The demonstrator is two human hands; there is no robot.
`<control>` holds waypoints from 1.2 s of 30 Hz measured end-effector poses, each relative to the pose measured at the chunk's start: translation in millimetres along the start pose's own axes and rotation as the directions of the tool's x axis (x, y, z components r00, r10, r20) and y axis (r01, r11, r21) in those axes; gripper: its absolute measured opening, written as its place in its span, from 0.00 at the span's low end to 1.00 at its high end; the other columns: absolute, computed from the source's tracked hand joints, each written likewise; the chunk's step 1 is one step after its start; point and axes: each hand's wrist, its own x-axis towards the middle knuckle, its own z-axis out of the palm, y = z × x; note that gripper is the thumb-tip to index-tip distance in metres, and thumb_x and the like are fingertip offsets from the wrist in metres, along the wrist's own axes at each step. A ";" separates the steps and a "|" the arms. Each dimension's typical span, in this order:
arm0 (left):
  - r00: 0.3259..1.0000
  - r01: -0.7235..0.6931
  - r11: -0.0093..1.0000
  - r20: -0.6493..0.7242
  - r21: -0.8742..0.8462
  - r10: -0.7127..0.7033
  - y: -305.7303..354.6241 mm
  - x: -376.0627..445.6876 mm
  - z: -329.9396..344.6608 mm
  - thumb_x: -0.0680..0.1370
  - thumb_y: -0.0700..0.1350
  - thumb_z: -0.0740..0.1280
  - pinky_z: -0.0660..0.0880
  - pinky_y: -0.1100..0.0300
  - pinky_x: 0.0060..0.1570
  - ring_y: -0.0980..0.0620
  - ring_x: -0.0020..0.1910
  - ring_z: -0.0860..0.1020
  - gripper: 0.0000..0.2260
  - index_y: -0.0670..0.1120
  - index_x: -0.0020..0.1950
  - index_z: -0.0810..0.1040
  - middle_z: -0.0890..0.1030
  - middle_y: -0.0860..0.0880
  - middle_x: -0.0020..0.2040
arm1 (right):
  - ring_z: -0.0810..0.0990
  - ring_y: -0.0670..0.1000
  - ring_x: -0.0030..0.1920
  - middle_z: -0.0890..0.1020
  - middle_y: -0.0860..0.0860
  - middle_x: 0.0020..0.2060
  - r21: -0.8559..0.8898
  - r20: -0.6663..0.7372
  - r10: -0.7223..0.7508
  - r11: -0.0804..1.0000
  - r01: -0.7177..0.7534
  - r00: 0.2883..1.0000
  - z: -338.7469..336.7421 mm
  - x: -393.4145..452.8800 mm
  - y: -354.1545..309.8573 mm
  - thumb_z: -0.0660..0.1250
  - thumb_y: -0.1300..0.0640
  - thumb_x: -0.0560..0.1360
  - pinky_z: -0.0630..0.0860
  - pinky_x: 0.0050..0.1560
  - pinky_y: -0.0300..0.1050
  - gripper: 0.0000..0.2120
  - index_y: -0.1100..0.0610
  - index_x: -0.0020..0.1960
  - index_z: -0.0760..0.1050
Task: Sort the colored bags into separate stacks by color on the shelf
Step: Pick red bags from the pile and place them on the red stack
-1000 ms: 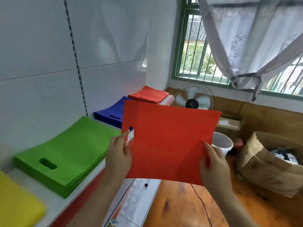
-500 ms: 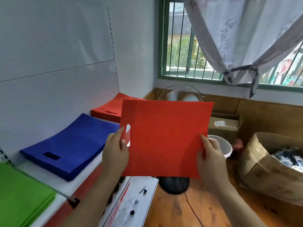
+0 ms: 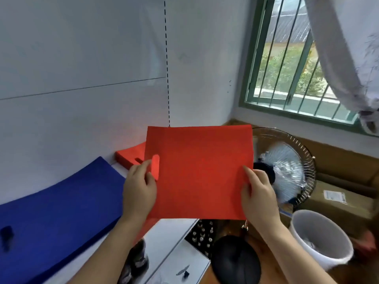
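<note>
two bare hands hold a flat red non-woven bag point(image 3: 201, 173) up in front of a white shelf point(image 3: 168, 232), the left hand point(image 3: 140, 188) pinching its edge beside the cut-out handle slot, the right hand point(image 3: 258, 198) gripping the opposite edge. the bag hangs in the air over the shelf end, partly hiding a stack of red bags point(image 3: 131, 156) behind it. a stack of blue bags point(image 3: 61, 206) lies to the left. a wire-caged electric fan point(image 3: 287, 171) and a white plastic bucket point(image 3: 315, 238) stand at right.
</note>
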 end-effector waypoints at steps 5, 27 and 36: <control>0.997 0.072 0.996 -0.042 0.055 -0.069 -14.7 50.9 25.5 0.84 0.38 0.62 0.71 0.59 0.58 0.49 0.64 0.77 0.18 0.46 0.74 0.77 0.79 0.48 0.66 | 0.79 0.57 0.60 0.78 0.52 0.63 0.038 0.067 -0.083 0.996 0.081 0.994 48.0 83.1 11.4 0.64 0.67 0.81 0.79 0.63 0.54 0.22 0.59 0.74 0.75; 0.837 0.543 0.584 -0.331 0.603 -0.436 -41.6 85.7 81.1 0.83 0.42 0.62 0.71 0.55 0.45 0.47 0.53 0.74 0.17 0.46 0.71 0.79 0.78 0.47 0.59 | 0.78 0.62 0.64 0.78 0.55 0.67 0.240 0.558 -0.452 0.891 0.386 0.696 256.2 281.9 23.0 0.63 0.64 0.80 0.77 0.63 0.57 0.23 0.59 0.75 0.74; 0.816 0.555 0.522 -0.303 0.648 -0.492 -44.8 92.7 81.5 0.85 0.51 0.59 0.77 0.52 0.47 0.48 0.53 0.78 0.16 0.46 0.69 0.77 0.78 0.48 0.61 | 0.77 0.63 0.62 0.77 0.54 0.67 0.175 0.661 -0.413 0.896 0.407 0.626 278.0 279.1 25.1 0.63 0.51 0.83 0.77 0.60 0.56 0.15 0.60 0.63 0.77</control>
